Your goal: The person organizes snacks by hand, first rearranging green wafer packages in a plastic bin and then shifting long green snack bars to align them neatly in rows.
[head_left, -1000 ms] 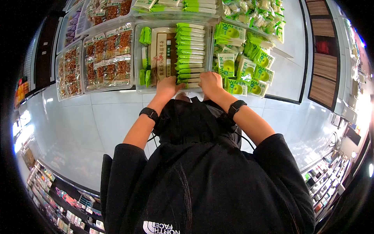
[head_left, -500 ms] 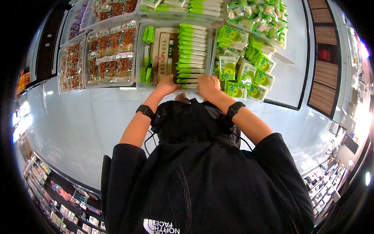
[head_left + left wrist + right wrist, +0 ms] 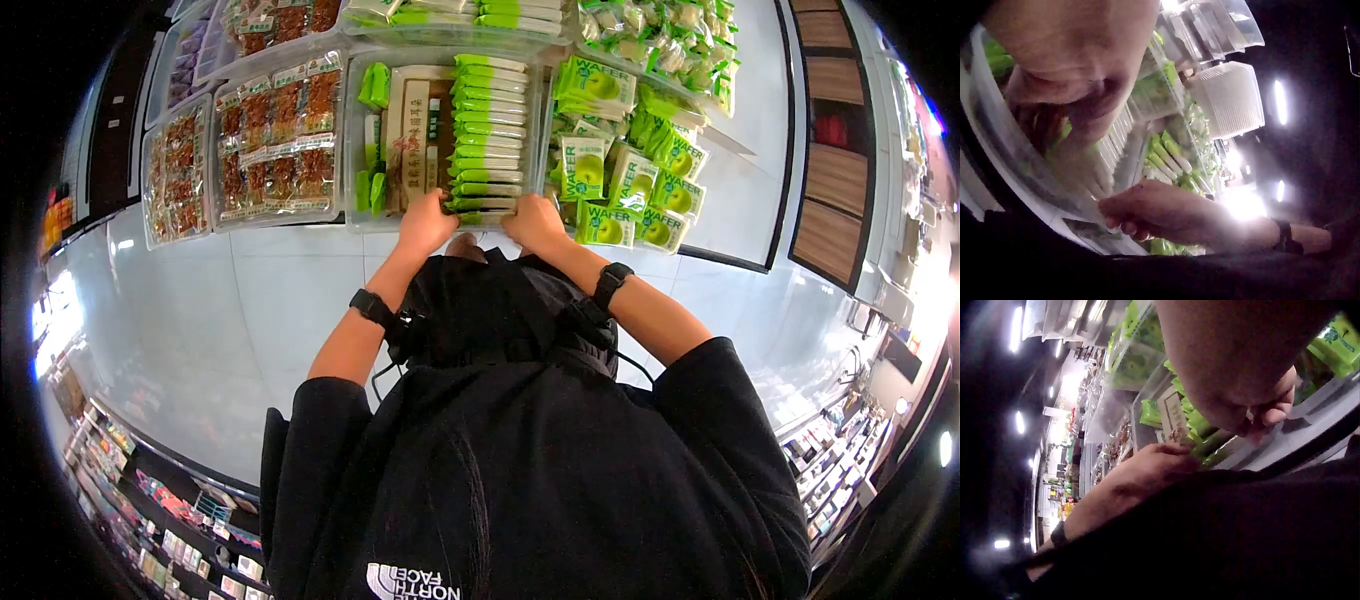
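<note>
A clear plastic bin [image 3: 357,150] holds a row of green-and-white packets [image 3: 490,125] and a printed cardboard piece [image 3: 412,140]. At the row's near end, the left hand [image 3: 428,226] pinches the left end of the nearest packet [image 3: 484,217]. The right hand [image 3: 537,225] has its fingers curled at that packet's right end, by the bin's near corner. In the left wrist view, the right hand [image 3: 1154,209] shows bent fingers at the bin's edge. The right wrist view shows the left hand [image 3: 1147,469] beside the packets; its fingertips are partly hidden.
Left of the bin stand bins of brown packaged snacks [image 3: 278,150]. Green wafer packets [image 3: 632,180] are heaped to the right. More bins of packets [image 3: 655,40] lie behind. The tiled floor [image 3: 290,300] shows below the display.
The right hand has shifted slightly left, closer to the left hand, from a second ago. Both hands remain at the near end of the row, and the view has shifted a little.
</note>
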The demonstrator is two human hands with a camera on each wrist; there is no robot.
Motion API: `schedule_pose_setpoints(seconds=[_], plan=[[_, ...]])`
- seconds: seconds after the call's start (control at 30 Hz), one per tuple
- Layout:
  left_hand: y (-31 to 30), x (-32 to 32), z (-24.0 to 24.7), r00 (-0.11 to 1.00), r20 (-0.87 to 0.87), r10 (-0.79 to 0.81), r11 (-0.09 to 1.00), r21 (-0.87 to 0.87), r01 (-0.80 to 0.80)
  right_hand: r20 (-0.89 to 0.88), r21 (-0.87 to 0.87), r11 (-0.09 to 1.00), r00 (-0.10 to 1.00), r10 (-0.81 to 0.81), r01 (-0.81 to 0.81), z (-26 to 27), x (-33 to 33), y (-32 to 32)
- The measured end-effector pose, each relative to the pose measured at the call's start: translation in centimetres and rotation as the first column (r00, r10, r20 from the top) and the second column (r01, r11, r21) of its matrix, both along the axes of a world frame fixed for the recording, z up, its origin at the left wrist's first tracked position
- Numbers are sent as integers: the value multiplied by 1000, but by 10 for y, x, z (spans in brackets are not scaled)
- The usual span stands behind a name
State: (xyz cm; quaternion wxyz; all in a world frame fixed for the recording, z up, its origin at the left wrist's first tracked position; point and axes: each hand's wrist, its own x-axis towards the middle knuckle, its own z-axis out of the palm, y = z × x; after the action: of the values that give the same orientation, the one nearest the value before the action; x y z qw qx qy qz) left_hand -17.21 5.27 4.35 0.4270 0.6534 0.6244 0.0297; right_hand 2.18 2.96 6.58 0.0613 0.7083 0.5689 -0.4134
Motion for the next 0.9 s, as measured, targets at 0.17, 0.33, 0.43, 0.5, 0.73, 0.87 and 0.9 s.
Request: schedule_pose_setpoints(seconds=[0.17, 0.33, 0.43, 0.5, 0.73, 0.87, 0.9], plan=[[-5, -2, -13, 998, 11, 54, 992, 118, -55, -22, 73, 997, 999, 30, -28, -5, 1, -3], [3, 0, -19, 999, -35, 39, 999, 37, -38, 46, 130, 992, 999, 5, -11, -5, 2, -1], [4, -3, -21, 998, 62, 23, 998, 52, -26, 110, 102, 994, 993, 36, -47, -4, -2, -3], [4, -3, -13, 999, 36, -21, 990, 140, 16, 118, 96, 995, 993, 18, -29, -2, -2, -4], [14, -1, -14, 998, -2, -62, 998, 29, 62, 196, 178, 977, 977, 79, -114, 10, 1, -3], [17, 3, -5, 990, 52, -132, 988, -74, 136, 201, 226, 958, 971, 130, -176, 5, 6, -4], [15, 3, -2, 985, 52, -166, 985, -46, 169, 220, 153, 967, 961, 165, -201, 7, 5, -2]])
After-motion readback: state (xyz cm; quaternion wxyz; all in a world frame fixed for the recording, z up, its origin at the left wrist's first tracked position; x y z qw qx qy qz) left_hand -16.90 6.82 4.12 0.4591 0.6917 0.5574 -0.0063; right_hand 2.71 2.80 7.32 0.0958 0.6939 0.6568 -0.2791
